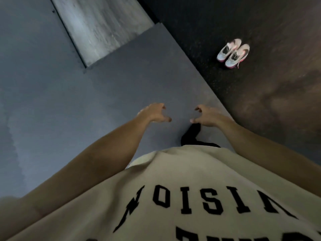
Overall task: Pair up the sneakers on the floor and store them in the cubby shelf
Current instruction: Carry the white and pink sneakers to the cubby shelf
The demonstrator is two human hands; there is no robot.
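I see my left hand and right hand held empty, fingers loosely curled, over the grey mat. Two white-pink sneakers sit side by side, touching, beyond the mat's edge on dark floor.

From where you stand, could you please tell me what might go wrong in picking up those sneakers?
1. The sneakers lie well beyond both empty hands, left hand and right hand; overreaching could cost balance.
2. The dark floor is dim, so footing may be hard to judge.
3. No shelf is in view.
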